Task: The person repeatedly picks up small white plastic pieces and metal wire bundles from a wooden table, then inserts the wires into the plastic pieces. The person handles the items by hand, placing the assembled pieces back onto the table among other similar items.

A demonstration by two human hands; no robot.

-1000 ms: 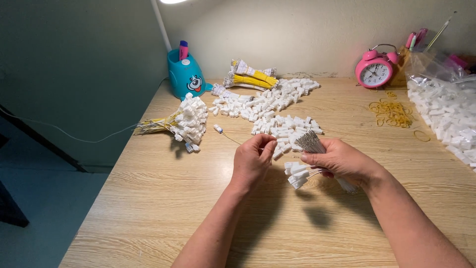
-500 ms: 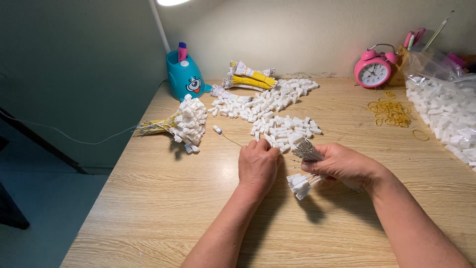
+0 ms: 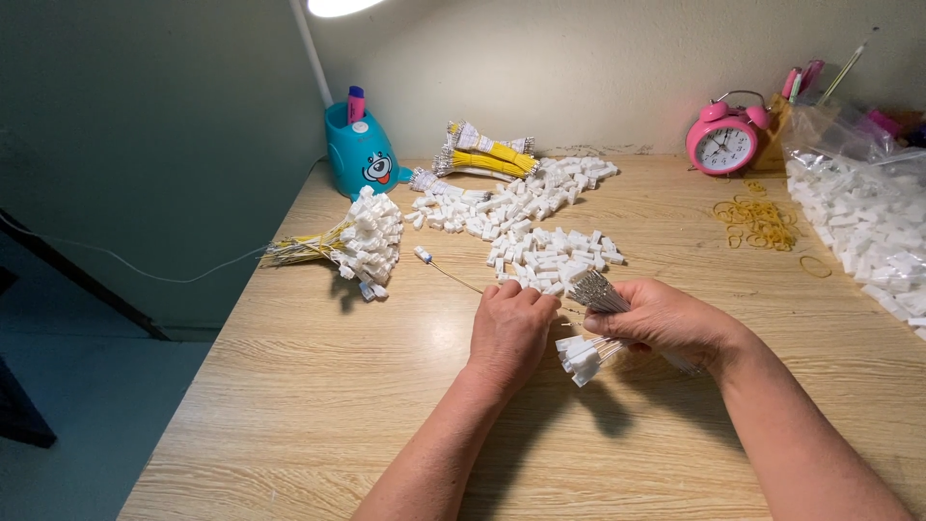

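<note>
- My right hand is closed around a bundle of thin wires; their bare metal ends fan out above my fingers, and a cluster of white connectors on the wires hangs below my fist.
- My left hand rests knuckles-up on the wooden table, just beside the bundle, with fingers curled at the near edge of the loose connector pile. I cannot tell whether it pinches anything.
- A single wire with one connector lies on the table, left of the pile.
- A finished bundle of yellow wires tipped with white connectors lies further left, well apart from both hands.
- Yellow wire bundles lie at the back, near the wall.
- Container 1: a teal pen holder with a cartoon face stands at the back left; it holds a pink-and-blue marker.
- Container 2: a clear plastic bag sits at the right edge, open and filled with white connectors.
- Container 3: a holder behind the pink alarm clock carries pens; its details are partly hidden.
- Loose rubber bands lie between the clock and the bag.
</note>
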